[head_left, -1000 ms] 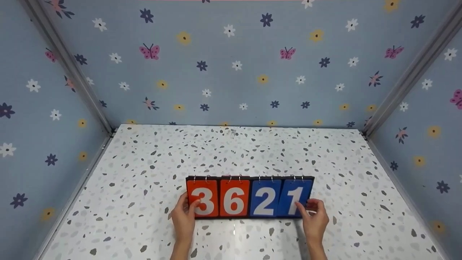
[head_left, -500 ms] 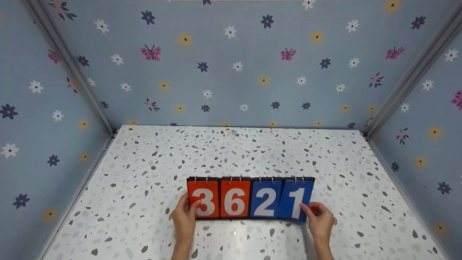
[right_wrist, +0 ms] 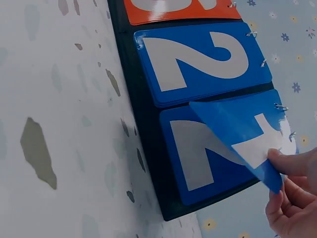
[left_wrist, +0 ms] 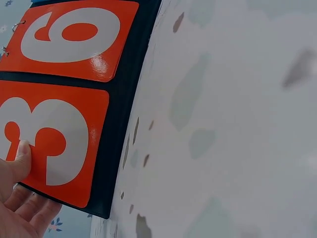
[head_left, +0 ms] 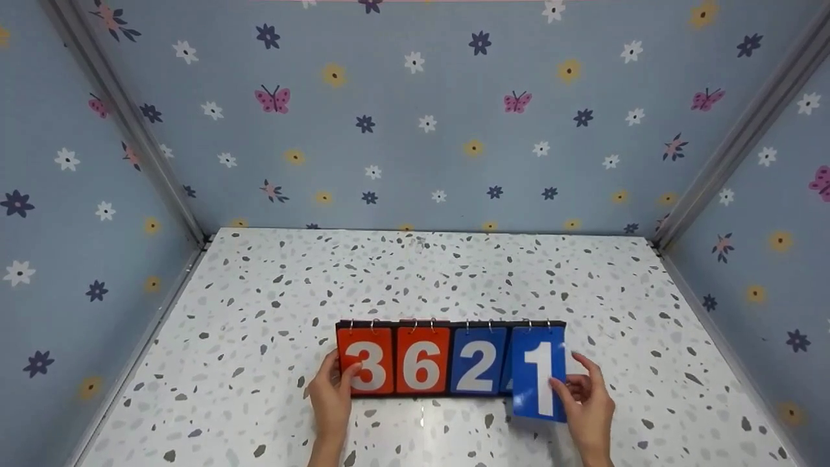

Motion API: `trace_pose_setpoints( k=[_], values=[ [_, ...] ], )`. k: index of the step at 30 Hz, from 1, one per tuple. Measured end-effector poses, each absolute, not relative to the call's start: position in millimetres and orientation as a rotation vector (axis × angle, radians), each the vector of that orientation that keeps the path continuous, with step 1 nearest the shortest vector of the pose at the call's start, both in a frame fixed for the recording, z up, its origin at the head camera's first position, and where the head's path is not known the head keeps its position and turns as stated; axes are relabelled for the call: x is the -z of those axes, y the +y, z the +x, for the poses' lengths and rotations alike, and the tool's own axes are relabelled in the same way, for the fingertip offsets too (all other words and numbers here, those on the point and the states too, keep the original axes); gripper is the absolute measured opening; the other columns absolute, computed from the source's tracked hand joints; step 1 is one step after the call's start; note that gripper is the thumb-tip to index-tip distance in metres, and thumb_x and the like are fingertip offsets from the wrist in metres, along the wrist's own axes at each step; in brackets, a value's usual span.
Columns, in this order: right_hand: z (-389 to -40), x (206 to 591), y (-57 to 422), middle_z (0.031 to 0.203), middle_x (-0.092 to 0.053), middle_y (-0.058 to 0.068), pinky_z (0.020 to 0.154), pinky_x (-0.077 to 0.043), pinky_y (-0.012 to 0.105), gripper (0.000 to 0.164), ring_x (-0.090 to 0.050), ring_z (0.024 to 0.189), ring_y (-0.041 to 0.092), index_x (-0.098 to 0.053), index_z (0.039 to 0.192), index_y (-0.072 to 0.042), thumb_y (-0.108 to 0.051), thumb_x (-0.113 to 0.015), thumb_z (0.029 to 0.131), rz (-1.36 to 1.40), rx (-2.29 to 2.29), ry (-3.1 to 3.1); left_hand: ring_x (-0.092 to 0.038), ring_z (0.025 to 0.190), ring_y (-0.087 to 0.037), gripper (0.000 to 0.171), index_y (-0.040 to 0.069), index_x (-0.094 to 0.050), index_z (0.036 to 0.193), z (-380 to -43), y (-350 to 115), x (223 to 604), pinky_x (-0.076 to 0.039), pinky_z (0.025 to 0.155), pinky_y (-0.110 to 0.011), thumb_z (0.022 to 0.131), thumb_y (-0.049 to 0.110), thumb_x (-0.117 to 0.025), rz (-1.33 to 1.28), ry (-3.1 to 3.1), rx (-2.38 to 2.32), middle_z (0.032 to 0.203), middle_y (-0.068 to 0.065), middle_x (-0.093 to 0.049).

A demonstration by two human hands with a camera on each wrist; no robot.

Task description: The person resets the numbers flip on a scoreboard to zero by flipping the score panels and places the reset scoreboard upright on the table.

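A flip scoreboard (head_left: 449, 394) with ring-bound number cards stands on the table. It shows a red 3 card (head_left: 382, 334), a red 6 card (head_left: 405, 334), a blue 2 card (head_left: 462, 337) and a blue 1 card (head_left: 524, 389). My left hand (head_left: 331, 395) grips the left end, thumb on the 3 card and fingers behind. With thumb and fingers, my right hand (head_left: 590, 405) pinches the outer edge of the 1 card. That card is lifted away from the board, and the right wrist view reveals another blue 2 card (right_wrist: 181, 163) beneath it.
The scoreboard stands on a speckled white tabletop (head_left: 415, 272). Blue panels with flowers and butterflies enclose it at the back (head_left: 415, 149), the left (head_left: 58, 246) and the right (head_left: 765, 259). Grey metal posts (head_left: 130, 123) mark the corners.
My right hand has moved right and toward me, pulling the blue 1 card off the board's face. My left hand keeps its grip at the left end.
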State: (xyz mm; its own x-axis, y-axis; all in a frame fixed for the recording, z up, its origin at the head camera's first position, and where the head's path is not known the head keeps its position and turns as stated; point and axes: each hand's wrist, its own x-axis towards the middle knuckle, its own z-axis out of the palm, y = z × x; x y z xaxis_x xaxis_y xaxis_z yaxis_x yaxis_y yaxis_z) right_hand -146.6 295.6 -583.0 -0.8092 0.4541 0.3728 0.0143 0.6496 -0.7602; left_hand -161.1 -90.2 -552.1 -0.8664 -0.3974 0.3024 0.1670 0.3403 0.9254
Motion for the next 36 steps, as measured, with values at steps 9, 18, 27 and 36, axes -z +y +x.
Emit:
trace_pose_setpoints(
  k=[9, 18, 27, 36],
  values=[
    [-152, 610, 337, 0.090, -0.067, 0.000, 0.066, -0.052, 0.023, 0.031, -0.064, 0.080, 0.015, -0.064, 0.107, -0.022, -0.024, -0.071, 0.077, -0.193, -1.540, -2.266, -0.060, 0.073, -0.018, 0.033, 0.000, -0.061, 0.107, -162, -91, 551, -0.052, 0.066, -0.027, 0.076, 0.006, -0.070, 0.205, -2.128, 1.532, 0.080, -0.007, -0.063],
    [-124, 487, 311, 0.091, -0.067, 0.012, 0.064, -0.051, 0.020, 0.025, -0.063, 0.076, 0.016, -0.060, 0.105, 0.008, -0.012, -0.050, 0.093, 0.053, -1.784, -2.246, -0.060, 0.073, -0.018, 0.034, -0.001, -0.060, 0.108, -161, -89, 553, -0.051, 0.065, -0.028, 0.076, 0.009, -0.070, 0.228, -2.145, 1.554, 0.082, -0.009, -0.064],
    [-137, 442, 299, 0.085, -0.067, 0.009, 0.065, -0.051, 0.021, 0.019, -0.064, 0.075, 0.014, -0.058, 0.094, 0.019, 0.020, -0.060, 0.075, 0.290, -1.822, -2.031, -0.062, 0.072, -0.019, 0.032, -0.001, -0.061, 0.106, -161, -90, 553, -0.052, 0.065, -0.028, 0.076, 0.004, -0.070, 0.184, -2.114, 1.534, 0.079, -0.008, -0.064],
    [-178, 427, 297, 0.073, -0.065, 0.007, 0.060, -0.049, 0.017, 0.012, -0.062, 0.066, 0.011, -0.060, 0.077, 0.019, 0.029, -0.055, 0.071, 0.423, -1.748, -1.791, -0.062, 0.074, -0.019, 0.032, -0.001, -0.061, 0.106, -160, -91, 554, -0.052, 0.067, -0.028, 0.076, 0.002, -0.069, 0.201, -2.118, 1.545, 0.080, -0.008, -0.064]
  ],
)
